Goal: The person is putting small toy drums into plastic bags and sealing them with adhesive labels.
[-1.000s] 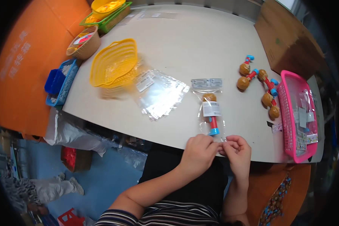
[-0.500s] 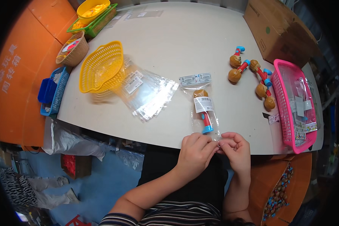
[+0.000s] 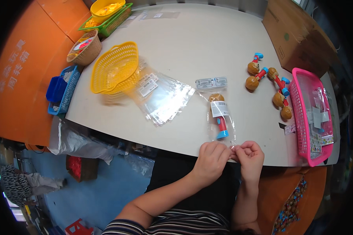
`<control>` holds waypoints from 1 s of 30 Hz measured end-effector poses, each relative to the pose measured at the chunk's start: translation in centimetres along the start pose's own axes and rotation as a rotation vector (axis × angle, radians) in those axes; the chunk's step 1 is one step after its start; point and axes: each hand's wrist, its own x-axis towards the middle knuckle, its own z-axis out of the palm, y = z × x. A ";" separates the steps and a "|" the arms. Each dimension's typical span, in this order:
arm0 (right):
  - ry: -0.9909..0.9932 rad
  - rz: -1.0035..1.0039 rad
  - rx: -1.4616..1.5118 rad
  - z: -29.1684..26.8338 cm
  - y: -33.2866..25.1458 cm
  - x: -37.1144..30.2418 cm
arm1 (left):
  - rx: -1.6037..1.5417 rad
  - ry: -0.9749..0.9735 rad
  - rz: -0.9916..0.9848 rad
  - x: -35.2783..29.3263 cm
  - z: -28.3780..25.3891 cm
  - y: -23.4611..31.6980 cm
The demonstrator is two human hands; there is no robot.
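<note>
Left hand [image 3: 213, 159] and right hand [image 3: 250, 157] pinch labelled clear bag [image 3: 212, 126] at 6 o'clock edge — uneven tugging could tear it.

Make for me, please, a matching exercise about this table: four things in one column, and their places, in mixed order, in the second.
Things
1. Bagged toy
2. Loose toys
3. Clear flat bags
4. Pink basket

Places
A. At the right edge of the table
B. Just to the right of the yellow basket
C. Just beyond the left hand and right hand
D. Between the bagged toy and the pink basket

Right pairs: 1-C, 2-D, 3-B, 4-A
</note>
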 end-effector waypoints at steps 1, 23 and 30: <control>0.062 -0.060 0.036 0.1 0.1 0.1 | -0.024 -0.028 0.001 -0.3 -0.1 -0.2; -0.016 0.027 0.048 0.2 0.5 0.2 | -0.137 0.002 -0.002 -0.1 0.3 -1.0; -0.045 0.085 0.029 0.0 -0.3 0.3 | -0.216 -0.009 -0.031 -0.1 -0.9 -1.5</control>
